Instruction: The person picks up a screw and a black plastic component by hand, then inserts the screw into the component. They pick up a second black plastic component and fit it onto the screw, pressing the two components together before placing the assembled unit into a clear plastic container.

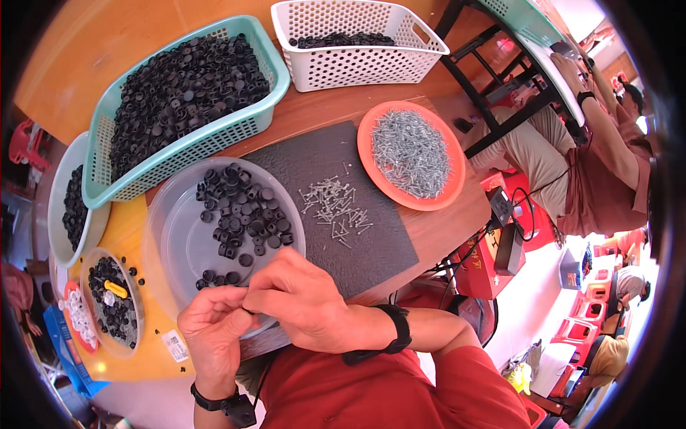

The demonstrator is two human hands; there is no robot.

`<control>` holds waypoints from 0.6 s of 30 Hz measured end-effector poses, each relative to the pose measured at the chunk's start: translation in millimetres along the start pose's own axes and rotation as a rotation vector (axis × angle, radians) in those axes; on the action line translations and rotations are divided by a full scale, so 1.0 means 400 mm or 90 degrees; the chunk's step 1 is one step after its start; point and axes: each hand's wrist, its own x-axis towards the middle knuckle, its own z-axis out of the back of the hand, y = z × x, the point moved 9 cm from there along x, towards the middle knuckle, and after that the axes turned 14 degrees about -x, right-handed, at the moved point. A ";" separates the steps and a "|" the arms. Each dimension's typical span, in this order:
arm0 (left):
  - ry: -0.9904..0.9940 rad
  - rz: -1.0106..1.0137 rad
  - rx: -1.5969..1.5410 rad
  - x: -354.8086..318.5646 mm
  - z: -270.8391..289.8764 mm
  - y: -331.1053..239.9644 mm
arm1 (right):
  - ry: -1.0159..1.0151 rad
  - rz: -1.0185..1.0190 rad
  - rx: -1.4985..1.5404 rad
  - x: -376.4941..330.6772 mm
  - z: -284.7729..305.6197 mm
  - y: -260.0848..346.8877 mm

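My left hand (213,325) and my right hand (296,300) meet fingertip to fingertip over the near edge of a clear round plastic bowl (171,196). Both are closed in a pinch, and a bit of a small black part (250,312) shows between them; fingers hide most of it. Loose black plastic caps (246,207) lie in the bowl, some in a small group beside my fingers. To the right, a pile of small silver screws (334,205) rests on a dark mat (286,156). Beyond that pile, an orange plate (366,143) holds many more screws.
A teal basket (275,68) heaped with black caps stands at the back left, a white basket (350,68) behind the mat. At left are a pale basin (61,236) and a tub of mixed parts (136,343). A person (600,164) sits at right, near a black-legged table.
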 end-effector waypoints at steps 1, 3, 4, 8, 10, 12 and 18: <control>0.005 0.002 -0.001 0.002 -0.002 0.002 | 0.001 -0.002 -0.005 -0.004 -0.002 -0.004; 0.011 0.014 0.037 0.006 -0.007 0.008 | -0.001 -0.004 -0.014 -0.008 -0.001 -0.010; 0.011 0.013 0.039 0.006 -0.013 0.006 | 0.007 0.002 -0.020 -0.009 -0.002 -0.008; 0.003 0.036 0.059 0.008 -0.024 0.009 | -0.021 0.018 -0.068 -0.006 0.017 -0.004; 0.003 0.044 0.056 0.009 -0.024 0.007 | -0.033 0.008 -0.098 -0.007 0.033 -0.011; 0.017 0.054 0.057 0.008 -0.033 0.006 | -0.042 -0.001 -0.126 -0.010 0.066 -0.028; -0.005 0.033 0.069 0.014 -0.028 0.004 | 0.021 -0.107 -0.342 -0.072 0.182 -0.157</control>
